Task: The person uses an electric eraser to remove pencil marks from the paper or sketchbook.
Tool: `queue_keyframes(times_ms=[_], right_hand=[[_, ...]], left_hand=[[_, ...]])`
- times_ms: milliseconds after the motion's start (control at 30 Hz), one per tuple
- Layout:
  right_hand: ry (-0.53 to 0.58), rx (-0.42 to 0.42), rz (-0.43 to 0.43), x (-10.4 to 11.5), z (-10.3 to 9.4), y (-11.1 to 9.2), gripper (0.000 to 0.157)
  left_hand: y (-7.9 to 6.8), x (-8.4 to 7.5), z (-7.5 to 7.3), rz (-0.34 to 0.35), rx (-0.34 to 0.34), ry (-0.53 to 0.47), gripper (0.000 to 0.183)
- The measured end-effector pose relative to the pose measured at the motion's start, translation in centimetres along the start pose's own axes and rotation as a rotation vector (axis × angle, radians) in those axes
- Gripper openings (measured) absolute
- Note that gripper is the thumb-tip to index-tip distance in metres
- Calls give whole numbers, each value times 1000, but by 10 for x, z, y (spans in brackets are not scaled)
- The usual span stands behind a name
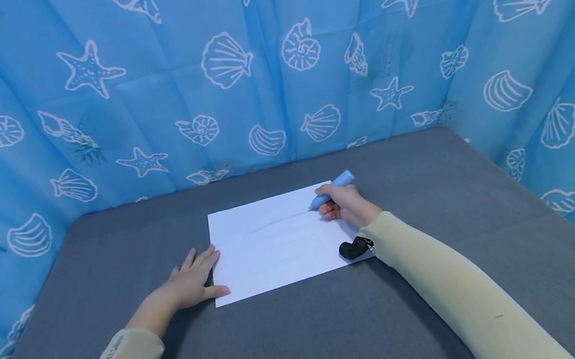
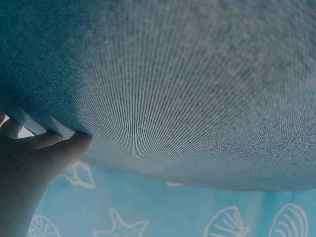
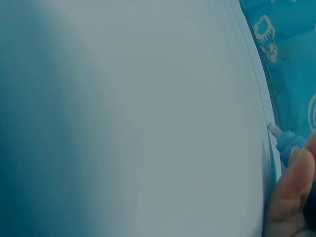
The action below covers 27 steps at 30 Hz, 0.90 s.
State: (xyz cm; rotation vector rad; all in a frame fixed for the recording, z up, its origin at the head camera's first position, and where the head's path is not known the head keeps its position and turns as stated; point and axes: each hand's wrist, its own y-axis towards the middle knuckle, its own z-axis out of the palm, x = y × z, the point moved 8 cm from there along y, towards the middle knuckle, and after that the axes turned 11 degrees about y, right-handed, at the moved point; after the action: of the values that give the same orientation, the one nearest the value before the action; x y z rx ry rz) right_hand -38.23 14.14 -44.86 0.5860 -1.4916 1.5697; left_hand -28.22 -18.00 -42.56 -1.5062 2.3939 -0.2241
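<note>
A white sheet of paper [image 1: 271, 257] is spread on the grey-covered table [image 1: 291, 342], nearer the far edge than the side edges' near ends, and well inside both far corners. A light blue pen [image 1: 343, 179] is held over the sheet's right part, toward its far right corner. It is grasped by the right hand [image 1: 346, 203], pinched between thumb and fingers and tilted, its back end raised toward the table's far right corner. Its tip is set on the paper, at the right end of a thin, slightly curved line [image 1: 280, 221] that is marked across the sheet. By the left hand [image 1: 191, 282] nothing is grasped: its fingers are extended and spread, and the sheet's left edge is touched by fingertips and thumb, the thumb being placed near the near left corner. Both forearms are covered by pale yellow sleeves [image 1: 450, 279]. A black object [image 1: 354, 248] is seen at the right cuff, above the sheet's near right corner. Beyond the table's far edge, a blue curtain [image 1: 275, 100] is patterned with white shells and starfish
</note>
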Motion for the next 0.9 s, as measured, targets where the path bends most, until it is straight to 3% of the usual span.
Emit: queue_keyframes(times_ms=[900], right_hand=[[6,24,15,1,2,1,23]], left_hand=[[-1,-2,-2,-6,10,3,92]])
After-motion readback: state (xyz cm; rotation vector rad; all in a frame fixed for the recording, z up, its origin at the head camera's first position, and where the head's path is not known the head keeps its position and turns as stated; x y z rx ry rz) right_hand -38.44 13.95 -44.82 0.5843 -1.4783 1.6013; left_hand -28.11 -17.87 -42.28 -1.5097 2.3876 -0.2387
